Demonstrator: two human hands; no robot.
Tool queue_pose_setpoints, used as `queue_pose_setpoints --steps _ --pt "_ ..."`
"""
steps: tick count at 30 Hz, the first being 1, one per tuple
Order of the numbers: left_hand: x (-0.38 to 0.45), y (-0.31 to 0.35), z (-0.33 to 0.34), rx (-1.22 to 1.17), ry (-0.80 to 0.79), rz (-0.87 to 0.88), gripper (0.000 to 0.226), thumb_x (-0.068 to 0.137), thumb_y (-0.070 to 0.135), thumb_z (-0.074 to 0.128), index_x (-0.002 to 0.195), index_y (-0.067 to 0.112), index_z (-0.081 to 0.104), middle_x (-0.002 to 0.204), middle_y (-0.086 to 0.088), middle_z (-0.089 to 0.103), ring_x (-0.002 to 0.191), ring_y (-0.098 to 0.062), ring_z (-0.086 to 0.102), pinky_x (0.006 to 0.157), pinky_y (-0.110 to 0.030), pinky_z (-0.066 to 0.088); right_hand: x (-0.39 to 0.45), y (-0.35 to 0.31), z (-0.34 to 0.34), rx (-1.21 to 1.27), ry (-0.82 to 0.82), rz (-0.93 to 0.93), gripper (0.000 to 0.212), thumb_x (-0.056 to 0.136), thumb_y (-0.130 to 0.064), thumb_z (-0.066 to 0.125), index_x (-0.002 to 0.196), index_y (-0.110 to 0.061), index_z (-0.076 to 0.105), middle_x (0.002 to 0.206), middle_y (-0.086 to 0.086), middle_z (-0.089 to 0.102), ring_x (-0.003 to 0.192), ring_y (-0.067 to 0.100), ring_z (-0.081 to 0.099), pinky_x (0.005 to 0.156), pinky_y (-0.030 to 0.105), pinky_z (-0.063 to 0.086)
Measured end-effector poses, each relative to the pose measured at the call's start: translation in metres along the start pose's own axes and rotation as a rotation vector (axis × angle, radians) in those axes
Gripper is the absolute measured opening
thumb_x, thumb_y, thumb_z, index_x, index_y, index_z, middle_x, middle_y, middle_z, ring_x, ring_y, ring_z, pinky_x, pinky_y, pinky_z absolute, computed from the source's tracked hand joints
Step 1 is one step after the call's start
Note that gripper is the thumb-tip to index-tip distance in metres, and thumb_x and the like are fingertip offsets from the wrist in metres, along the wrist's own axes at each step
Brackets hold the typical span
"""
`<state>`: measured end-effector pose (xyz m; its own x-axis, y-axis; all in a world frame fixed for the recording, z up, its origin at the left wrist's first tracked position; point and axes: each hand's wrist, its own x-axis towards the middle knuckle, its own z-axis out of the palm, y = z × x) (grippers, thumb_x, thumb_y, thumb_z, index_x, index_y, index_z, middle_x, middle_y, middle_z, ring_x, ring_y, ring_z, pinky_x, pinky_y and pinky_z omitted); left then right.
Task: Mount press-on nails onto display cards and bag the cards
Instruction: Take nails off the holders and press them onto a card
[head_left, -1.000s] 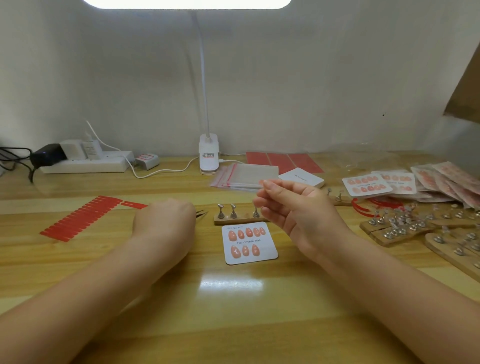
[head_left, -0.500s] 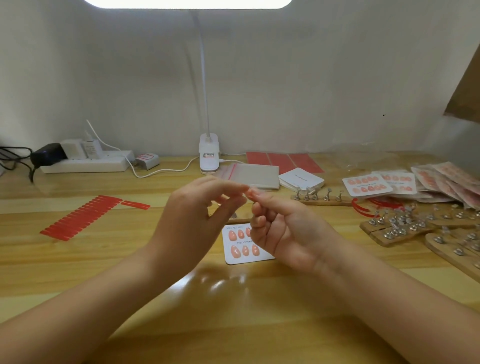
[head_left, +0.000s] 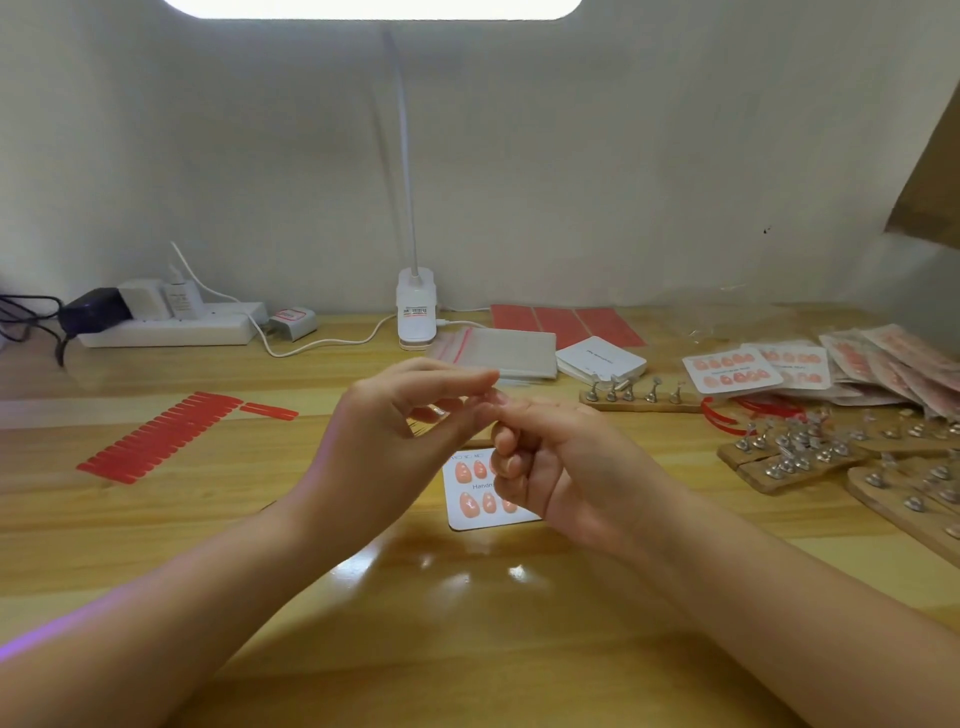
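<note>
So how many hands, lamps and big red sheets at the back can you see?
Hands: 2, left hand and right hand
Lamp: 1
Red sheets at the back: 3
Total: 6

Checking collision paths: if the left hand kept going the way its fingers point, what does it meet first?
The left hand points right, fingertips already meeting the right hand above the nail card. So the right hand's fingers come first; depth is unclear, and whether anything small is pinched between them can't be told.
</note>
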<state>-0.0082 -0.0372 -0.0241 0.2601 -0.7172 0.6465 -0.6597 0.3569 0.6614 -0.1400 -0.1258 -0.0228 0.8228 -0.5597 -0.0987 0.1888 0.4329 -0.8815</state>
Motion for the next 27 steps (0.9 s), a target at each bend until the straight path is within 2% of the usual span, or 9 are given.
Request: queue_pose_setpoints --steps 4,7,9,10,12,14,17,22,27 --pt "0.000 -0.001 0.000 -0.013 0.030 -0.041 0.026 0.076 0.025 0.070 0.102 0.027 0.069 0.091 0.010 0.073 0.082 -0.006 0.068 0.076 -0.025 0.055 0.000 -0.011 -0.008 -0.345 0.000 -0.088 0.023 0.092 -0.012 0.052 0.078 -0.005 0.068 0.059 0.006 0.060 0.047 0.015 0.052 0.045 0.025 0.041" --pt "-0.001 -0.004 0.000 -0.006 0.022 -0.053 0.029 0.076 0.023 0.071 0.105 0.023 0.069 0.089 0.007 0.074 0.080 -0.006 0.069 0.075 -0.019 0.056 0.001 -0.032 -0.027 -1.008 0.119 -0.192 0.017 0.087 -0.023 0.059 0.085 -0.014 0.073 0.064 -0.003 0.067 0.054 0.011 0.057 0.053 0.031 0.049" --pt "-0.003 -0.007 0.001 -0.007 0.019 -0.067 0.032 0.075 0.023 0.072 0.106 0.022 0.069 0.089 0.007 0.074 0.081 -0.007 0.070 0.076 -0.019 0.056 0.001 -0.042 -0.039 -1.461 0.113 -0.154 0.017 0.079 -0.042 0.068 0.083 -0.027 0.074 0.071 -0.013 0.068 0.063 -0.001 0.060 0.062 0.029 0.054" --pt "-0.003 -0.008 0.002 -0.011 0.017 -0.076 0.033 0.074 0.024 0.072 0.107 0.022 0.069 0.088 0.008 0.074 0.081 -0.006 0.070 0.077 -0.018 0.055 0.001 -0.044 -0.043 -1.564 0.081 -0.088 0.023 0.074 -0.052 0.071 0.086 -0.032 0.073 0.074 -0.017 0.067 0.067 -0.005 0.060 0.062 0.023 0.051" --pt "-0.005 -0.011 0.003 -0.013 0.011 -0.086 0.034 0.073 0.026 0.072 0.108 0.024 0.069 0.088 0.010 0.074 0.082 -0.005 0.070 0.076 -0.016 0.054 0.002 -0.041 -0.049 -1.599 0.018 0.028 0.046 0.064 -0.066 0.074 0.102 -0.040 0.068 0.081 -0.018 0.064 0.073 -0.004 0.059 0.063 0.019 0.046" --pt "-0.006 -0.013 0.004 0.001 0.000 -0.093 0.030 0.072 0.029 0.072 0.102 0.030 0.068 0.089 0.013 0.073 0.081 -0.005 0.070 0.074 -0.015 0.053 0.004 -0.035 -0.052 -1.587 -0.040 0.077 0.071 0.057 -0.069 0.077 0.122 -0.045 0.057 0.092 -0.016 0.059 0.081 0.001 0.057 0.070 0.023 0.048" --pt "-0.009 -0.015 0.006 0.046 -0.014 -0.104 0.024 0.072 0.031 0.073 0.094 0.038 0.066 0.088 0.020 0.071 0.077 -0.002 0.069 0.071 -0.011 0.052 0.008 -0.029 -0.055 -1.646 -0.106 0.069 0.090 0.055 -0.071 0.077 0.136 -0.046 0.045 0.095 -0.020 0.049 0.086 0.001 0.051 0.070 0.020 0.041" --pt "-0.016 -0.018 0.011 0.133 -0.079 -0.113 0.020 0.076 0.036 0.073 0.092 0.042 0.064 0.089 0.027 0.068 0.077 0.003 0.065 0.067 -0.008 0.048 0.010 -0.026 -0.055 -1.647 -0.128 0.058 0.091 0.056 -0.069 0.079 0.136 -0.046 0.044 0.097 -0.023 0.044 0.090 -0.001 0.048 0.071 0.018 0.039" --pt "-0.018 -0.026 0.012 0.347 -0.114 -0.111 0.019 0.084 0.029 0.069 0.093 0.041 0.057 0.086 0.023 0.064 0.081 0.006 0.062 0.067 -0.018 0.053 0.010 -0.026 -0.057 -1.613 -0.133 0.052 0.072 0.055 -0.068 0.080 0.118 -0.051 0.049 0.103 -0.025 0.044 0.095 -0.003 0.047 0.079 0.022 0.043"
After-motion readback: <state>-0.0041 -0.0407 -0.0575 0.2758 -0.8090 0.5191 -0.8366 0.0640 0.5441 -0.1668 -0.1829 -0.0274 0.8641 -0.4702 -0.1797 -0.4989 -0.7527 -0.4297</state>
